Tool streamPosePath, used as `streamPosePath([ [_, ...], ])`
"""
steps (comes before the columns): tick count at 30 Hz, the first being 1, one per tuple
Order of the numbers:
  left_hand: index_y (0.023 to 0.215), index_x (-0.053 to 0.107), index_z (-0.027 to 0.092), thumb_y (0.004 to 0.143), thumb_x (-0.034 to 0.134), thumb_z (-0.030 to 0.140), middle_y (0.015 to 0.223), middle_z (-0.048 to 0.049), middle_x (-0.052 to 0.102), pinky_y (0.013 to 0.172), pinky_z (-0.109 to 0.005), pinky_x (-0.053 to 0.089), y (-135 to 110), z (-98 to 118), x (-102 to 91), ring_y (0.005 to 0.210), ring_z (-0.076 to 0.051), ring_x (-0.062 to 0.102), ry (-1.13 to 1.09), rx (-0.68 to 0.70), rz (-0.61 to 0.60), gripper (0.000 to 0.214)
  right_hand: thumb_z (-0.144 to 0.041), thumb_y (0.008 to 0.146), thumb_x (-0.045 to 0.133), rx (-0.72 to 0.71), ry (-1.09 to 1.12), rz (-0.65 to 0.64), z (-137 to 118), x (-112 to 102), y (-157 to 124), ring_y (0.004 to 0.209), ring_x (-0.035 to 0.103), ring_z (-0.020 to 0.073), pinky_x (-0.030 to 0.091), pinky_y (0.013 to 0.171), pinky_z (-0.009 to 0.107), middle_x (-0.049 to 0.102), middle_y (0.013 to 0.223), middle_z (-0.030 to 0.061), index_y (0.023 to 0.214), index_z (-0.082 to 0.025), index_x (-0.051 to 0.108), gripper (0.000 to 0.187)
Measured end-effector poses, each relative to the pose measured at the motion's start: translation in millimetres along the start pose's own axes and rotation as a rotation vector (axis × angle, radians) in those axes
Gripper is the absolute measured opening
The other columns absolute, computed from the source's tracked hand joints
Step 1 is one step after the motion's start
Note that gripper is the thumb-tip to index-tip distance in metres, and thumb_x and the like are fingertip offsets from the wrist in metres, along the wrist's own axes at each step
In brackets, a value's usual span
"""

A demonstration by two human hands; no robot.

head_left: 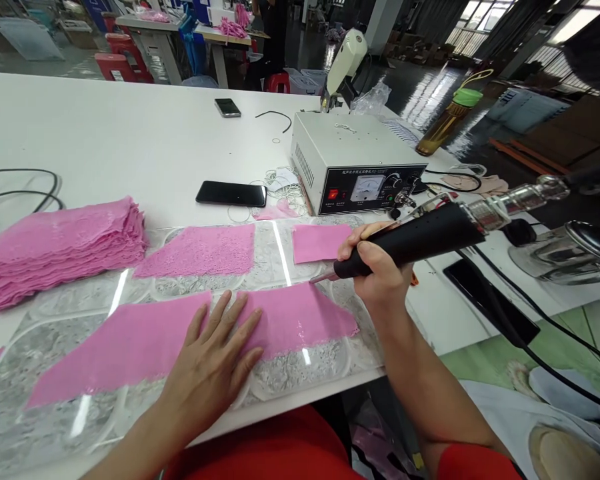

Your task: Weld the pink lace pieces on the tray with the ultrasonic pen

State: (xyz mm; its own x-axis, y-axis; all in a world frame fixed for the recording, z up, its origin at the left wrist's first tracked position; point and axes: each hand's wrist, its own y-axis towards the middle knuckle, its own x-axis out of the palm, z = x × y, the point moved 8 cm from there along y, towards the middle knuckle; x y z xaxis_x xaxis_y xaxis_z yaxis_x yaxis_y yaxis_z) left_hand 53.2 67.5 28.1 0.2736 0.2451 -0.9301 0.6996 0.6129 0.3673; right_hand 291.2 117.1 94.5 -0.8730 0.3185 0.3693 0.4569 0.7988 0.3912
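Cloth [300,320], pink and flat, lay near the centre of the frame on a grey patterned mat [303,377], its long axis running roughly sideways across the picture. The left hand [217,357] rested palm down, fingers spread, over its left end, grasping nothing. The right hand [377,267] was closed around a black-handled tool [420,237] that slanted from the right edge of the frame down toward the centre. Its narrow metal tip [323,275] pointed left and stood right at the cloth's upper edge; that edge lay to the left of the right hand, and of the two hands the right was nearer the spot, by way of the tool.

A second pink piece [125,343] stretched from beneath the left hand toward the lower left. That hand hid where the pieces came together, so whether they overlapped, joined or lay apart could not be told. Whether the tip touched the cloth was too fine to make out. The pink stack [63,247] was cut off at the left edge, and the tool's rear end at the right.
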Motion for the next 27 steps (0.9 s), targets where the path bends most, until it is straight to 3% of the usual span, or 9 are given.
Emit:
streamPosePath([
  [11, 0.137, 0.049, 0.018, 0.095, 0.047, 0.032, 0.148, -0.0132, 0.041, 0.111, -0.052, 0.028, 0.7, 0.4, 1.1, 0.141, -0.035, 0.03, -0.002, -0.001, -0.026, 0.044, -0.021, 0.067, 0.061, 0.035, 0.021, 0.067, -10.5, -39.7, -15.0, 0.053, 0.053, 0.0106, 0.045, 0.052, 0.028, 0.054, 0.07, -0.0028, 0.075, -0.021, 0.056, 0.01],
  [27, 0.137, 0.049, 0.018, 0.094, 0.048, 0.031, 0.147, -0.0132, 0.042, 0.114, -0.051, 0.026, 1.4, -0.4, -0.5, 0.141, -0.034, 0.03, -0.025, 0.001, -0.006, 0.045, -0.022, 0.066, 0.062, 0.028, -0.018, 0.037, -3.7, -30.3, -12.2, 0.051, 0.052, 0.0104, 0.046, 0.05, 0.028, 0.055, 0.068, -0.004, 0.073, -0.022, 0.053, 0.012],
])
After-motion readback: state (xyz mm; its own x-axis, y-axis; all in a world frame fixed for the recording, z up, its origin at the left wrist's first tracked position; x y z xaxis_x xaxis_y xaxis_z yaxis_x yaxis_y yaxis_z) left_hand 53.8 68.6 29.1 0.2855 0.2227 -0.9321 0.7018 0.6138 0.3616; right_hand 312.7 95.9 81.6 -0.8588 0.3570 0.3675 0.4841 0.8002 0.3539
